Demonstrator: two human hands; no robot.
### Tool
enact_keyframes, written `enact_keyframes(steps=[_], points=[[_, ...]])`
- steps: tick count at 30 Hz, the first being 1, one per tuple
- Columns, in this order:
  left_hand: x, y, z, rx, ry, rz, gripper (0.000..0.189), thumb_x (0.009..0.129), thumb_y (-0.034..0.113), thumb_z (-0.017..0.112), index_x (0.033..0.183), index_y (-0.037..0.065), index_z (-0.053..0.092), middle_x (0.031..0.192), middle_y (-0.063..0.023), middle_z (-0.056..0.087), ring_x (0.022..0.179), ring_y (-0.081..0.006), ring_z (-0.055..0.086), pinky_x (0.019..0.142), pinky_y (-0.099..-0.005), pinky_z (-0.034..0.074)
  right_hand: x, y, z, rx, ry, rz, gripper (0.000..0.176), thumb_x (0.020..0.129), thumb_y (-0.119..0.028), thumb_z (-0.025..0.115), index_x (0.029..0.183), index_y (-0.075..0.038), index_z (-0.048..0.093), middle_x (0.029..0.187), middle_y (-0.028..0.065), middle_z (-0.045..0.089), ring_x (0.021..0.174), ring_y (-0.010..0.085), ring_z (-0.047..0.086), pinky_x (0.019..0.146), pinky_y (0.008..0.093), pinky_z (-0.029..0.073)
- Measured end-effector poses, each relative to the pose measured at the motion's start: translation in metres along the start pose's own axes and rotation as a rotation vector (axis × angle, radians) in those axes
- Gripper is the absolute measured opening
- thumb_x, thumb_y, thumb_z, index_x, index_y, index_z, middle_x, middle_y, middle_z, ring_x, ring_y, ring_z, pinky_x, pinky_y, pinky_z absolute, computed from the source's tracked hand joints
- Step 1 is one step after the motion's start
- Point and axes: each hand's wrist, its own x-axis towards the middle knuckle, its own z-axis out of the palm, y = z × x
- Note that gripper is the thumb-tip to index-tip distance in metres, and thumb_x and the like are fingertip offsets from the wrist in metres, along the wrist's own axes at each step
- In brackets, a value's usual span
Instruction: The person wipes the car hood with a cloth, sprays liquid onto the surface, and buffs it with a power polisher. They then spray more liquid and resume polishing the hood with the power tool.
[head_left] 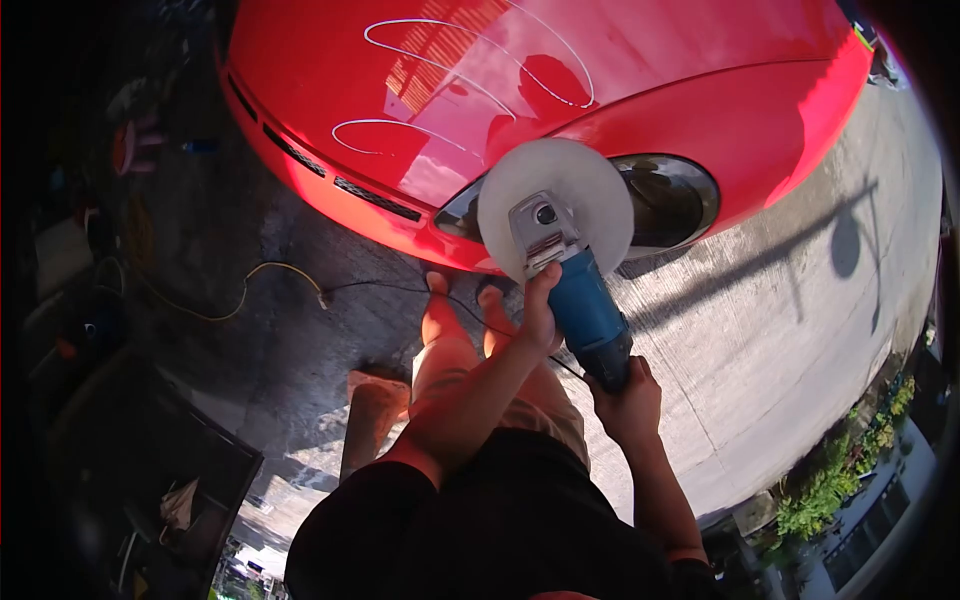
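Note:
I hold a blue polisher with both hands in front of a red car. My left hand grips the tool just behind its grey gear head. My right hand is closed around the rear of the blue body. The round white pad sits against the car's front corner, next to the dark headlight. Thin white lines of compound loop across the hood. My bare legs and feet stand just below the bumper.
A yellow cord joins a black cable on the shaded ground to the left. A brown stool or board is beside my legs. Dark bins and clutter fill the lower left. Sunlit concrete and plants lie to the right.

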Motion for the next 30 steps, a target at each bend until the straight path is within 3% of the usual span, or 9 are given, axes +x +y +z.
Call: enact_keyframes(steps=[5, 8, 11, 14, 16, 19, 23, 26, 30], points=[[-0.012, 0.004, -0.036, 0.034, 0.125, 0.027, 0.078, 0.100, 0.069, 0.058, 0.139, 0.001, 0.059, 0.122, -0.0165, 0.072, 0.108, -0.0296, 0.074, 0.095, -0.0453, 0.062, 0.005, -0.006, 0.012, -0.030, -0.142, 0.007, 0.050, 0.081, -0.036, 0.093, 0.097, 0.001, 0.065, 0.096, 0.0240, 0.072, 0.086, 0.0465, 0.075, 0.073, 0.0523, 0.059], [-0.026, 0.006, -0.039, -0.101, 0.105, -0.036, 0.051, 0.102, 0.041, 0.069, 0.138, 0.006, 0.059, 0.118, -0.0102, 0.072, 0.104, -0.0243, 0.074, 0.091, -0.0411, 0.062, -0.004, 0.001, 0.019, 0.010, -0.224, -0.023, 0.054, 0.081, -0.041, 0.091, 0.100, 0.002, 0.066, 0.098, 0.0239, 0.073, 0.089, 0.0446, 0.076, 0.076, 0.0510, 0.060], [-0.039, -0.011, -0.064, -0.073, 0.154, -0.002, 0.051, 0.102, 0.040, 0.069, 0.137, 0.005, 0.059, 0.117, -0.0119, 0.072, 0.102, -0.0250, 0.074, 0.089, -0.0407, 0.063, -0.009, 0.011, 0.013, 0.073, -0.382, -0.107, 0.071, 0.083, -0.056, 0.088, 0.113, 0.004, 0.067, 0.101, 0.0244, 0.075, 0.092, 0.0448, 0.077, 0.080, 0.0513, 0.061], [-0.077, 0.003, -0.062, 0.087, 0.204, 0.066, 0.074, 0.100, 0.063, 0.057, 0.139, 0.000, 0.060, 0.120, -0.0168, 0.072, 0.105, -0.0288, 0.074, 0.094, -0.0437, 0.061, 0.013, 0.017, 0.002, -0.041, -0.574, -0.180, 0.075, 0.086, -0.060, 0.085, 0.123, 0.003, 0.068, 0.109, 0.0240, 0.075, 0.098, 0.0437, 0.076, 0.086, 0.0501, 0.061], [-0.097, 0.004, -0.090, -0.028, 0.199, 0.007, 0.077, 0.099, 0.065, 0.059, 0.143, 0.001, 0.057, 0.125, -0.0182, 0.070, 0.109, -0.0310, 0.072, 0.095, -0.0470, 0.061, 0.051, 0.010, 0.006, 0.010, -0.222, -0.465, 0.064, 0.099, -0.053, 0.074, 0.133, 0.001, 0.063, 0.139, 0.0247, 0.064, 0.130, 0.0416, 0.064, 0.103, 0.0503, 0.054], [-0.128, 0.033, -0.078, -0.082, 0.207, 0.048, 0.082, 0.097, 0.067, 0.061, 0.147, 0.002, 0.055, 0.129, -0.0183, 0.068, 0.114, -0.0331, 0.071, 0.096, -0.0497, 0.060, 0.150, -0.025, 0.007, -0.127, 0.210, -0.773, 0.049, 0.100, -0.040, 0.074, 0.122, 0.000, 0.057, 0.169, 0.0313, 0.036, 0.157, 0.0561, 0.029, 0.126, 0.0627, 0.029], [-0.146, 0.055, -0.106, 0.059, 0.254, 0.220, 0.087, 0.095, 0.070, 0.063, 0.150, 0.004, 0.053, 0.132, -0.0170, 0.067, 0.116, -0.0346, 0.070, 0.098, -0.0515, 0.060, 0.272, -0.071, 0.010, -0.357, 0.464, -0.788, 0.049, 0.101, -0.040, 0.068, 0.124, 0.002, 0.056, 0.176, 0.0294, 0.023, 0.164, 0.0532, 0.016, 0.130, 0.0679, 0.016], [-0.162, 0.068, -0.109, 0.059, 0.196, 0.272, 0.087, 0.095, 0.073, 0.061, 0.151, 0.006, 0.053, 0.135, -0.0158, 0.067, 0.115, -0.0334, 0.071, 0.099, -0.0504, 0.060, 0.320, -0.084, 0.005, -0.470, 0.478, -0.715, 0.049, 0.102, -0.041, 0.064, 0.129, 0.000, 0.056, 0.178, 0.0226, 0.022, 0.165, 0.0505, 0.014, 0.131, 0.0671, 0.014], [-0.170, 0.079, -0.103, 0.066, 0.223, 0.315, 0.086, 0.097, 0.073, 0.057, 0.151, 0.006, 0.053, 0.133, -0.0164, 0.069, 0.114, -0.0309, 0.072, 0.098, -0.0473, 0.061, 0.335, -0.087, -0.002, -0.509, 0.474, -0.769, 0.036, 0.101, -0.035, 0.065, 0.119, -0.006, 0.054, 0.177, 0.0182, 0.029, 0.165, 0.0486, 0.018, 0.129, 0.0713, 0.016]])
